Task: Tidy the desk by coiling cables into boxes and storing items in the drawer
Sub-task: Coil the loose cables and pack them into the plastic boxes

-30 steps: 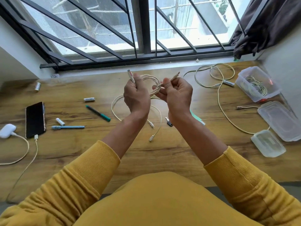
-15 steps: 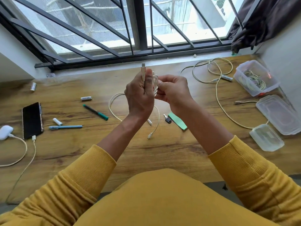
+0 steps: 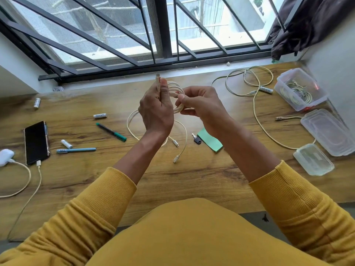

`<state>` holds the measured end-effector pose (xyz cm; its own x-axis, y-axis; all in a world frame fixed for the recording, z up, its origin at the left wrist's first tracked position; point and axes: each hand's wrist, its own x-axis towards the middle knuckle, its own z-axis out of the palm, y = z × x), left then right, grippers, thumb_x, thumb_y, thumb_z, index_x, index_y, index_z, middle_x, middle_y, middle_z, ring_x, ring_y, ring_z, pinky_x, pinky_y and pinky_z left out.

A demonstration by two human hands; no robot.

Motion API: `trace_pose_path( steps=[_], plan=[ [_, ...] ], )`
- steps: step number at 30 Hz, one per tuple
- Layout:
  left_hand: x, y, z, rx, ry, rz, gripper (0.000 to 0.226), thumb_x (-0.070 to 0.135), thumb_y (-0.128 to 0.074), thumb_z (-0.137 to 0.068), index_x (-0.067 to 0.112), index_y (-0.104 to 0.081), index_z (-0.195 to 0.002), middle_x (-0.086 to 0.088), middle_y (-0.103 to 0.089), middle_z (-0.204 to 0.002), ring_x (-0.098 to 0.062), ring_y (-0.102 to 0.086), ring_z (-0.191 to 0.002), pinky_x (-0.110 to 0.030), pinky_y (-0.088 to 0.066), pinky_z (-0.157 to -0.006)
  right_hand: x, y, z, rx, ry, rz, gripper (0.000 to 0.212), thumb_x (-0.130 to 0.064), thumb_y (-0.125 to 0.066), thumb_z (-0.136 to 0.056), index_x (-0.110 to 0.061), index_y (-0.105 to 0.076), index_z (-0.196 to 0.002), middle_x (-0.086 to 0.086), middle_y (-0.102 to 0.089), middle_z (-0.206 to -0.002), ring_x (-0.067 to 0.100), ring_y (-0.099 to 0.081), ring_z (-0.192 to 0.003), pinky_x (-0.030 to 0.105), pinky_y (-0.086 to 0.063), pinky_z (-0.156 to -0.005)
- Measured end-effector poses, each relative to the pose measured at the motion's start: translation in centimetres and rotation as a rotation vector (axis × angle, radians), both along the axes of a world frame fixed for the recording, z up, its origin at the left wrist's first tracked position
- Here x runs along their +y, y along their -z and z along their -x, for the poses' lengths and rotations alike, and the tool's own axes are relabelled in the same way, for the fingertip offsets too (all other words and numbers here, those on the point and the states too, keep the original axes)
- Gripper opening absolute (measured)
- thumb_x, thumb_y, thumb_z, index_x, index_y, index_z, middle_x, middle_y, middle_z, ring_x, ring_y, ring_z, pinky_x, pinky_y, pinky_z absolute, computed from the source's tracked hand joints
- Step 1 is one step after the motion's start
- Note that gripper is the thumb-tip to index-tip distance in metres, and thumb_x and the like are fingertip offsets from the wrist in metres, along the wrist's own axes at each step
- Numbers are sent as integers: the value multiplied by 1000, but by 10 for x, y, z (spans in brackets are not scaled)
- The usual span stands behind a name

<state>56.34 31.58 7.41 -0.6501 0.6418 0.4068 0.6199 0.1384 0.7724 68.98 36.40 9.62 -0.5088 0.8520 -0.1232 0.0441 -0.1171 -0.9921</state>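
It looked like a room in a home: a wooden desk (image 3: pixel 192 179) stood against a barred window (image 3: pixel 163 35), a dark curtain (image 3: pixel 307 22) hung at the far right, and a charging phone (image 3: pixel 36 142) lay at the left.

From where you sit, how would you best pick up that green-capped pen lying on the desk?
Take the pen around the middle of its dark barrel, coming straight down from above. It lies flat and slanted on the desk with bare wood on both long sides, so finger and thumb can close across it. The left hand is nearer, but both hands hold the coiled cable now.
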Motion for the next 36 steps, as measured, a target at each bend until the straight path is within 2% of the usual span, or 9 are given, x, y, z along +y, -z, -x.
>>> trace_pose_path(
  steps=[3,5,7,9,17,22,25,28,36],
  plan=[
    [3,-2,-1,-267,61,1,48,43,-42,-113,23,-53,-72,13,-52,-60,-4,-47,-56,-26,-36,-57,-1,-1,0,51,-17,57,18,-9,-58,-106,-1,-74,-104,7,-72,-88,22,-67,-88,54,-55,-101],
    [5,-1,2,-504,166,-39,57,48,-40,-112,6,-60,-78,4,-53,-65,-18,-48,-61,-38,-39,-58,-1,-2,-1,87,-62,85,22,-11,-54,-108,0,-72,-109,5,-73,-90,21,-67,-92,56,-51,-106],
    [5,-4,2,-659,238,-49,59,44,-40,-114,-2,-62,-86,-10,-51,-69,-23,-49,-60,-34,-41,-54,-2,-3,-1,155,-113,129,23,-14,-49,-110,-4,-71,-106,5,-72,-92,21,-67,-93,54,-50,-106],
    [4,-9,0,-744,260,-24,54,42,-41,-115,10,-60,-76,-5,-51,-64,-15,-49,-55,-28,-39,-50,-4,-4,-2,266,-168,210,27,-15,-44,-112,-7,-67,-99,6,-69,-91,21,-67,-90,45,-51,-97],
    [5,-24,0,-820,313,53,67,38,-41,-115,24,-54,-51,6,-48,-51,-8,-44,-45,-22,-34,-45,-9,3,4,529,-262,386,34,-28,-32,-115,-13,-57,-99,4,-65,-95,20,-61,-94,36,-45,-89],
    [4,-18,5,-652,263,69,56,42,-45,-114,21,-59,-64,1,-55,-58,-9,-47,-47,-26,-38,-46,-5,2,3,459,-187,399,30,-32,-41,-113,-16,-63,-98,1,-68,-92,18,-62,-93,40,-45,-92],
    [3,-10,8,-744,247,105,49,51,-53,-109,11,-74,-90,-5,-63,-72,-10,-55,-53,-27,-45,-49,-1,3,2,393,-85,387,29,-32,-42,-113,-20,-62,-96,-4,-68,-91,10,-65,-89,33,-45,-82],
    [-2,-5,12,-900,264,111,54,48,-58,-108,-3,-71,-116,-7,-70,-78,-15,-61,-60,-26,-50,-52,3,4,-3,411,-8,403,29,-33,-41,-114,-22,-61,-97,-5,-69,-94,9,-65,-86,31,-45,-77],
    [-13,-8,14,-1064,340,69,20,28,-70,-103,9,-76,-100,-11,-75,-89,-18,-71,-74,-26,-59,-63,6,7,-6,444,39,416,30,-31,-40,-114,-21,-63,-98,-4,-71,-100,12,-66,-94,31,-46,-76]
  ],
)
